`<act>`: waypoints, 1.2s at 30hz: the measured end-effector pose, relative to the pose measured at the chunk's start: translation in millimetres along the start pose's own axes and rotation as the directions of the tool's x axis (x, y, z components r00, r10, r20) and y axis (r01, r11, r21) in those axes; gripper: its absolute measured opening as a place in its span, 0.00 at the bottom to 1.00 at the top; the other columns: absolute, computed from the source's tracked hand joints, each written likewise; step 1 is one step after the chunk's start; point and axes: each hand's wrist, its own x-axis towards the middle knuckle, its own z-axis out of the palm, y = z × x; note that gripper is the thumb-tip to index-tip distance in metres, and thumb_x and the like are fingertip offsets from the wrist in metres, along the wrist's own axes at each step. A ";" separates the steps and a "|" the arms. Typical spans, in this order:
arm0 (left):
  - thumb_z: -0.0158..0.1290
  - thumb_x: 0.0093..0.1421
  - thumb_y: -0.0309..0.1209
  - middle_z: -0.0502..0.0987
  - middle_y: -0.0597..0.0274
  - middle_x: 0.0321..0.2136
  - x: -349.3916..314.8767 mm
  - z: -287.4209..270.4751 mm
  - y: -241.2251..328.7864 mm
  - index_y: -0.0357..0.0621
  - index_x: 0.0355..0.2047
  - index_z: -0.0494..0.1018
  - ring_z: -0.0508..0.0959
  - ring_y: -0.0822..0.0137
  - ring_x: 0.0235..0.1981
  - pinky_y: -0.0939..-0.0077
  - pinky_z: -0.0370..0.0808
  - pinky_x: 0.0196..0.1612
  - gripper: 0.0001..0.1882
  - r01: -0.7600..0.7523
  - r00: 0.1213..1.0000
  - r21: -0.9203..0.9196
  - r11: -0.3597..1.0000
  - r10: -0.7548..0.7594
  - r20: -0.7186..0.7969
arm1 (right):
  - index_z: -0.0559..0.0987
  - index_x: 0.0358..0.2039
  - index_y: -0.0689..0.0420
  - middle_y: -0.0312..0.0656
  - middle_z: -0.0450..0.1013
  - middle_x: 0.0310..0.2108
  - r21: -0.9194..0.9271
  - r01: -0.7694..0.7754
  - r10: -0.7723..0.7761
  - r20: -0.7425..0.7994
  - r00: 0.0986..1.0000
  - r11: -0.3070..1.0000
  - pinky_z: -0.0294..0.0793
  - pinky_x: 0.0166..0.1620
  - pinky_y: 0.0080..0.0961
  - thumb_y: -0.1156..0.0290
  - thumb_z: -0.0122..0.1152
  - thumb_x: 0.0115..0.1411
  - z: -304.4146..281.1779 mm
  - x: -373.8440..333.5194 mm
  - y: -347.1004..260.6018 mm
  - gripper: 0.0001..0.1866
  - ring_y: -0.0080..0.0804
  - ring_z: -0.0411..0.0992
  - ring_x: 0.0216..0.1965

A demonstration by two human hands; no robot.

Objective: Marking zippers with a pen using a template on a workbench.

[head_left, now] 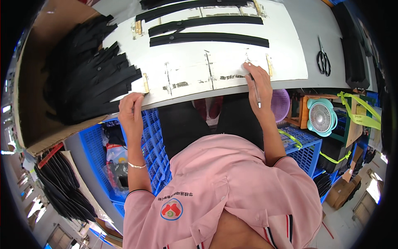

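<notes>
At far left, cardboard box (49,18), its open side facing the board; inside and spilling rightward, a heap of black zipper strips (83,79), many overlapping, uncounted. Blue plastic crate (93,145) below the table edge, bagged items within.

Left hand (131,107) at the near edge of the white board (290,62), just beside a yellow tape tab (145,83). Thumb and fingers drawn close together; cannot tell whether anything is pinched between them. Nearest strip ends from the heap lie just beyond.

Centre: laid-out zipper strips (209,40) across the upper board, at least four, roughly parallel, apart from one another; topmost cut by the view's edge. Round slider pull visible near the left end of the nearest one. Below them, a band of board without strips, bearing dark ruled marks (208,68) and smudges. Judgement on progress: upper rows filled, nearest row not yet filled, most of the supply apparently waiting in the box.

Right hand (264,85) at the board's near right portion, fingertips touching or just above the surface; narrow grip, a slim pen (257,94) tucked against the fingers, pointing back toward the body.

Further right: purple basket (280,103), turquoise fan (321,117), black-handled scissors (323,60) on the table, out of hand. Black stack (354,62) at table's end.
</notes>
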 end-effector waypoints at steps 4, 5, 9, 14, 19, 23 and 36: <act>0.60 0.65 0.24 0.83 0.56 0.38 27.8 53.1 40.0 0.37 0.38 0.81 0.82 0.62 0.41 0.71 0.77 0.48 0.03 -0.026 0.992 -0.142 0.989 0.008 -0.125 | 0.79 0.55 0.57 0.45 0.81 0.48 0.079 -0.026 0.029 -0.038 0.999 0.997 0.74 0.60 0.46 0.85 0.67 0.58 0.2 -0.3 -8.8 0.24 0.46 0.79 0.51; 0.60 0.66 0.24 0.83 0.56 0.38 32.2 73.8 55.5 0.37 0.38 0.81 0.82 0.62 0.41 0.70 0.76 0.50 0.03 -0.005 0.993 -0.227 0.974 -0.022 -0.118 | 0.79 0.55 0.57 0.45 0.81 0.48 0.072 -0.031 0.034 -0.043 0.998 0.997 0.74 0.60 0.46 0.85 0.67 0.58 0.8 -0.7 -11.5 0.24 0.46 0.79 0.51; 0.59 0.65 0.24 0.83 0.56 0.40 28.0 153.0 109.4 0.38 0.40 0.81 0.81 0.57 0.48 0.57 0.68 0.64 0.05 -0.153 0.986 -0.267 0.952 0.167 0.028 | 0.77 0.56 0.57 0.45 0.81 0.51 0.081 0.056 -0.051 -0.060 0.997 0.995 0.73 0.61 0.46 0.83 0.69 0.56 6.7 -2.8 -24.7 0.26 0.44 0.79 0.54; 0.60 0.61 0.23 0.81 0.54 0.50 18.9 190.5 139.2 0.39 0.45 0.80 0.78 0.52 0.57 0.44 0.59 0.72 0.12 -0.332 0.896 -0.333 0.883 0.405 0.182 | 0.76 0.57 0.56 0.44 0.79 0.57 -0.046 0.017 -0.018 -0.020 1.000 0.999 0.65 0.67 0.47 0.76 0.71 0.58 11.9 -14.3 -11.5 0.26 0.41 0.76 0.59; 0.61 0.62 0.24 0.73 0.57 0.65 5.8 160.5 128.2 0.43 0.61 0.76 0.64 0.49 0.73 0.44 0.50 0.76 0.25 -0.379 0.905 -0.133 0.916 0.397 0.151 | 0.76 0.55 0.54 0.41 0.78 0.58 -0.208 0.083 -0.066 0.090 0.994 0.975 0.62 0.69 0.50 0.68 0.70 0.60 2.3 -20.8 3.9 0.23 0.39 0.74 0.62; 0.61 0.65 0.33 0.71 0.57 0.68 -7.4 143.7 118.1 0.45 0.64 0.75 0.61 0.48 0.74 0.38 0.46 0.75 0.26 -0.413 0.875 0.022 0.910 0.390 0.288 | 0.76 0.55 0.52 0.40 0.78 0.59 -0.433 0.081 -0.061 0.060 0.996 0.898 0.60 0.71 0.51 0.62 0.70 0.61 -4.1 -28.7 20.7 0.23 0.37 0.71 0.64; 0.58 0.68 0.39 0.68 0.62 0.70 1.6 154.7 130.4 0.51 0.68 0.71 0.59 0.50 0.75 0.42 0.45 0.76 0.28 -0.422 0.816 -0.020 0.906 0.389 0.427 | 0.78 0.56 0.52 0.37 0.77 0.60 -0.400 -0.010 0.023 0.027 0.999 0.916 0.57 0.71 0.52 0.65 0.74 0.57 -22.4 -28.5 35.7 0.26 0.37 0.70 0.65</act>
